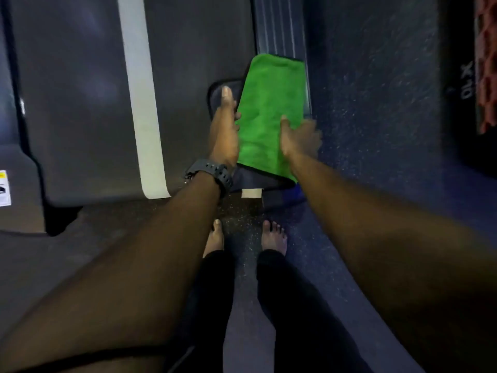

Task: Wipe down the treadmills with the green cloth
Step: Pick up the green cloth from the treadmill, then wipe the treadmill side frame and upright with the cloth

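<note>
A green cloth (265,117) lies stretched lengthwise along the dark side rail (279,30) of a treadmill, near its rear end. My left hand (224,130), with a dark watch on the wrist, holds the cloth's left edge, fingers underneath and thumb stretched forward. My right hand (298,137) grips the cloth's right edge, thumb on top, fingers curled round the far side. The grey running belt (80,103) with a white stripe (139,103) fills the left of the view.
My bare feet (243,236) stand on the dark speckled floor (376,103) just behind the treadmill's rear corner. A white label (4,188) sits at the far left on another grey base. Something red and patterned (485,63) shows at the right edge.
</note>
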Tool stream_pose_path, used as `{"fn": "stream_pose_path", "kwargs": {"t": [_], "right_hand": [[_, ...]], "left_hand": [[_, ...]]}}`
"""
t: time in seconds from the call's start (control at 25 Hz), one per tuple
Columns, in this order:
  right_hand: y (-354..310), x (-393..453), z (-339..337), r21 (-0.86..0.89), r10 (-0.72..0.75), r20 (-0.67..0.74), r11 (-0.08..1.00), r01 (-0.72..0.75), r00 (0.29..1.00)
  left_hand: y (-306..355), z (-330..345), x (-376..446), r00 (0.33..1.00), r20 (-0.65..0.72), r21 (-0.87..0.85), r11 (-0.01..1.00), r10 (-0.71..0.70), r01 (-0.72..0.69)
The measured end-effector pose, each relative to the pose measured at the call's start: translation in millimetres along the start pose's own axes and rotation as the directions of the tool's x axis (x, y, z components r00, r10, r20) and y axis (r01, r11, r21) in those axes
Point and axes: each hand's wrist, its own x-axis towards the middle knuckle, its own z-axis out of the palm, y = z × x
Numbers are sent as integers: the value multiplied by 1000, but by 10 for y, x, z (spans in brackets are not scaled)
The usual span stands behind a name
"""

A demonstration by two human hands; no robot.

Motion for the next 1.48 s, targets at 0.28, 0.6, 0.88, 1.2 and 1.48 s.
{"fn": "stream_pose_path", "kwargs": {"t": [0.28, 0.6, 0.88, 1.2, 1.48], "right_hand": [[-238, -94, 137, 224, 144, 112, 960, -166, 983], [-2082, -1644, -1260, 588, -371, 449, 808, 44, 813], [-4355, -3888, -2942, 819, -724, 247, 511, 260, 644], [-5745, -5971, -3505, 849, -919, 51, 246, 468, 391], [-6026, -6661, -3157, 831, -939, 42, 222, 510, 341]], "left_hand": [[34, -59, 120, 999, -16, -75, 996, -47, 46], [2178, -599, -890, 952, -140, -90, 954, 272, -286], [5193, -1615, -2940, 663, -291, -101, 667, 690, -738], [6477, -2934, -4616, 323, -375, 80, 378, 869, -922], [6652, -3505, -4680, 323, -352, 160, 396, 879, -904]]}}
